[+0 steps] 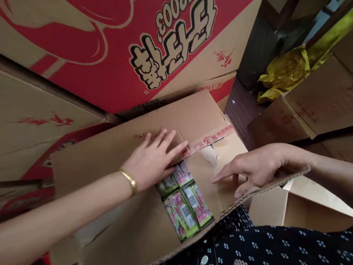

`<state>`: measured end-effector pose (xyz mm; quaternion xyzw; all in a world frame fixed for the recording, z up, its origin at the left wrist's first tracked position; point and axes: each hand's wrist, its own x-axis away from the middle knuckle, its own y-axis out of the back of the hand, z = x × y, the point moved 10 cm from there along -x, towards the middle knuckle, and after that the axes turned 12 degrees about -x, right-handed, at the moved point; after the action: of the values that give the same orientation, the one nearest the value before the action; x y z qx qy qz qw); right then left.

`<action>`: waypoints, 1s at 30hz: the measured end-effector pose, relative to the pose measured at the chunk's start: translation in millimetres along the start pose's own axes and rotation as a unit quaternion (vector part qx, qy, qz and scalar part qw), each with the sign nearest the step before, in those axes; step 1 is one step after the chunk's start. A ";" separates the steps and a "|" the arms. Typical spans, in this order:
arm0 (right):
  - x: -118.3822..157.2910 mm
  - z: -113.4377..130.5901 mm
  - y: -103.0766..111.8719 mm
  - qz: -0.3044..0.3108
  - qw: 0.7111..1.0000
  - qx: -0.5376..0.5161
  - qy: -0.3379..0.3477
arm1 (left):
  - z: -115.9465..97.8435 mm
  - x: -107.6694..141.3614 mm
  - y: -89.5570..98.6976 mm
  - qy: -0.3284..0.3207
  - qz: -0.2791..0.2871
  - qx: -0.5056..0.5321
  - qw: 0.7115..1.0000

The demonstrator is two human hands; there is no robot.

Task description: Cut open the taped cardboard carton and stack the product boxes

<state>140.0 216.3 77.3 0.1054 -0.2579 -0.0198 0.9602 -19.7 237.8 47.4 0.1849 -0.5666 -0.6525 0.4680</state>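
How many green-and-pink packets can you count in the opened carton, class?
4: an upper left packet and upper right packet by the left hand, a lower left packet and lower right packet. More may be hidden under the flaps.

Soft light, deep shadow at one o'clock, small glare by the open box (315, 214) at three o'clock, stretched edges.

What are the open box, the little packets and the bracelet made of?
Box: dull brown cardboard; wavy layers show at its cut edge.
Packets: shiny, crinkly wrap, probably plastic or foil.
Bracelet: smooth, shiny, yellow, so probably metal; real gold or just gold-coloured, I can't tell.
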 end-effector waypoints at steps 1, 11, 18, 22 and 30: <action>-6.9 -0.2 -1.0 0.005 0.999 0.012 0.030 | -4.8 -5.9 -5.2 0.021 0.013 -0.010 1.000; -56.4 -17.0 -8.2 -0.135 0.869 0.382 0.283 | -20.9 -25.7 -8.7 0.074 0.003 -0.013 0.997; -58.7 -19.8 -25.6 -0.240 0.808 0.447 0.299 | -5.9 -30.4 9.8 0.025 0.098 -0.013 0.995; -63.2 -19.4 -28.7 -0.220 0.817 0.455 0.279 | 5.2 -33.3 12.3 -0.002 0.133 0.020 0.991; -61.1 -18.2 -30.6 -0.243 0.813 0.445 0.287 | 18.4 -37.2 12.0 -0.024 0.145 0.024 0.989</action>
<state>96.7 195.5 25.5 0.5812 0.0827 -0.1045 0.8028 -10.7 279.7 53.0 0.0965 -0.6141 -0.5677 0.5397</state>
